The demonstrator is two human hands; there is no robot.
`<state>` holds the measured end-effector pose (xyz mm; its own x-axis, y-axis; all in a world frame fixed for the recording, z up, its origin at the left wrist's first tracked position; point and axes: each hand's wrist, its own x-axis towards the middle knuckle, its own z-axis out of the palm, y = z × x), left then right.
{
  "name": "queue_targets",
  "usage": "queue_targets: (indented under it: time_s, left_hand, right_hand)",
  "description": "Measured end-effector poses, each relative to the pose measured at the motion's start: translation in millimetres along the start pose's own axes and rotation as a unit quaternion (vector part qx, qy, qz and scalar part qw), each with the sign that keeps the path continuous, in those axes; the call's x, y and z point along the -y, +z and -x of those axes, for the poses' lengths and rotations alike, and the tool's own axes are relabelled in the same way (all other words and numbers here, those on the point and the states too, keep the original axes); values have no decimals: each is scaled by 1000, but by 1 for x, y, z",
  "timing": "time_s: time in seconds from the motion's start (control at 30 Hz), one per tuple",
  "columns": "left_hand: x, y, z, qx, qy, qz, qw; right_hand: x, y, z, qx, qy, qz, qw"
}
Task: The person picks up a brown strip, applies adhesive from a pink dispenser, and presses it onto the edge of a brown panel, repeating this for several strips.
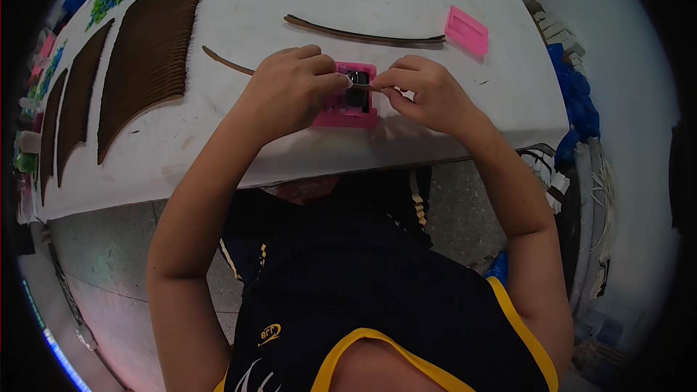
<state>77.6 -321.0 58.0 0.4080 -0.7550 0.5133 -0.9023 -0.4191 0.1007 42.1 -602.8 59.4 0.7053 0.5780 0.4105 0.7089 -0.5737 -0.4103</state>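
Our left hand (294, 87) and right hand (425, 91) meet fingertip to fingertip. Both are curled tight, each pinching one end of a thin sliver (363, 86) above the dark block (357, 98) set in a pink frame (347, 117). The frame lies on the white table (239, 7), near its front edge. From it we see a second pink frame (466, 30) at one o'clock, a long curved brown strip (363, 33) at twelve, and fanned rows of brown strips (149, 51) at ten.
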Motion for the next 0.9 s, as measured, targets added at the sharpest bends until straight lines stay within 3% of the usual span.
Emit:
queue_targets:
  time_s: [0.4, 0.67, 0.9]
  left_hand:
    - [0, 6, 0, 4, -3, 31, 1000]
    - [2, 7, -3, 6, 0, 36, 999]
    - [0, 8, -11, 13, 8, 34, 999]
  right_hand:
    - [-13, -36, 47, 13, 38, 47, 998]
    - [-26, -92, 124, 3, 205, 123, 971]
    - [-31, -99, 138, -7, 185, 142, 972]
